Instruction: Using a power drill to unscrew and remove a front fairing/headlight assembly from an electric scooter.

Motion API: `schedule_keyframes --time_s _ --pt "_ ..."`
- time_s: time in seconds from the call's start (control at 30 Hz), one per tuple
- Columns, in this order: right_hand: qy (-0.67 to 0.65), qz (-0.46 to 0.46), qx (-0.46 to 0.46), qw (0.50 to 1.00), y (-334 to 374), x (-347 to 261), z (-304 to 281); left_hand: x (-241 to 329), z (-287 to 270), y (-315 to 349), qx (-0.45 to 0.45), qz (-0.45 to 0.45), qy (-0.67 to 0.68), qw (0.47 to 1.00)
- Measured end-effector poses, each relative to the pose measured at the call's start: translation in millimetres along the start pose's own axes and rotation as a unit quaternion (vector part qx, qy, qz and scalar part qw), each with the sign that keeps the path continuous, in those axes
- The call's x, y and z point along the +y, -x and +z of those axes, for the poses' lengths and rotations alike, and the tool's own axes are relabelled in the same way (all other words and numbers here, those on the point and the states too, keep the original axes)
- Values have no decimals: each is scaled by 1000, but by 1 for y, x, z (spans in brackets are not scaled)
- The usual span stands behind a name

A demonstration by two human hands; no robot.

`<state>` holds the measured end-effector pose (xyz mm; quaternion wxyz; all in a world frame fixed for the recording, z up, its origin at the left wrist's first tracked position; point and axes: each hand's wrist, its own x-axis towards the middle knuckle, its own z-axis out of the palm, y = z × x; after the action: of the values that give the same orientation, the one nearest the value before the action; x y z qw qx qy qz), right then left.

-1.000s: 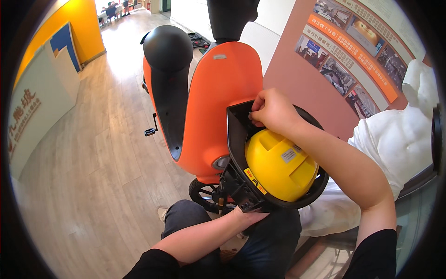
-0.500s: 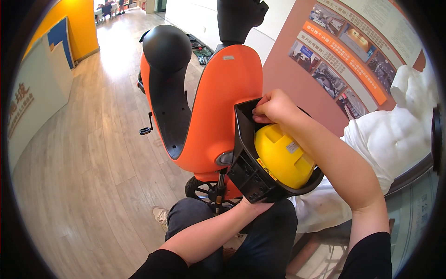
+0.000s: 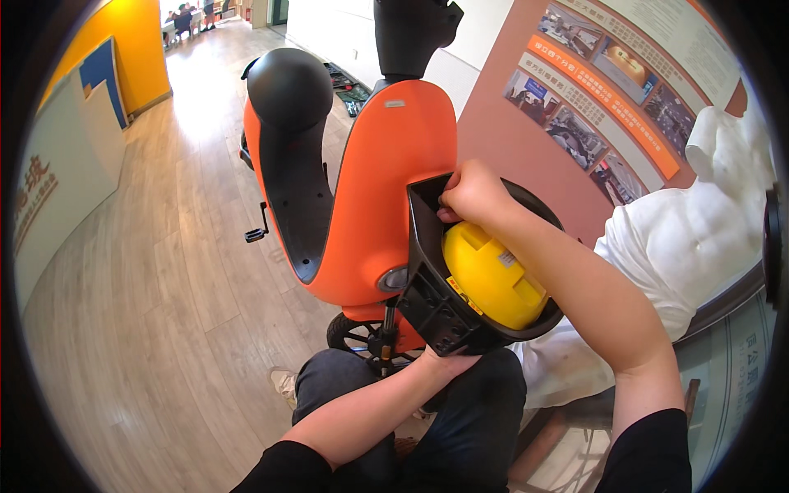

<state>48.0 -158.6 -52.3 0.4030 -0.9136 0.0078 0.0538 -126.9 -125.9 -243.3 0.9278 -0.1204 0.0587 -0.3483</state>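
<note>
A black plastic front basket (image 3: 423,275) sits against the orange body of an electric scooter (image 3: 399,156). Inside it lies a yellow hard hat (image 3: 491,275). My right hand (image 3: 477,193) reaches over the hat into the basket's inner corner, beside the scooter body. Its fingers are curled together in a pinch; whatever is between them is too small or hidden to make out. Under the basket's near lower edge, my left hand (image 3: 452,361) presses up against the bottom, its fingers out of sight beneath the basket.
A black front wheel (image 3: 349,330) stands below the basket, close to my knees. To the right are a white torso statue (image 3: 666,246) and a printed wall panel (image 3: 534,156). Beyond the scooter, an opened tool case (image 3: 349,90) lies by the wall. People sit far off at upper left.
The scooter and basket appear slightly further left in view. My right hand keeps its pinch at the basket's inner corner, with a small turn of the wrist; the left stays underneath.
</note>
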Motion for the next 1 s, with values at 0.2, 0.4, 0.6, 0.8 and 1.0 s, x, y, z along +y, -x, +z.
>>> schedule_keyframes --time_s 0.2,0.4,0.6,0.8,1.0 --pt "62 -60 -22 996 2 3 0 2 -3 1 -30 2 -15 999" --pt "141 -104 -1 985 0 7 3 2 -4 1 -35 2 -5 999" --pt "92 -70 4 993 3 0 3 1 -5 0 11 3 13 1000" --pt "98 -54 23 993 11 -6 -1 -2 -1 -4 10 12 18 1000" --pt "63 -49 -7 997 6 -5 -1 0 -6 -3 -1 18 -5 1000"
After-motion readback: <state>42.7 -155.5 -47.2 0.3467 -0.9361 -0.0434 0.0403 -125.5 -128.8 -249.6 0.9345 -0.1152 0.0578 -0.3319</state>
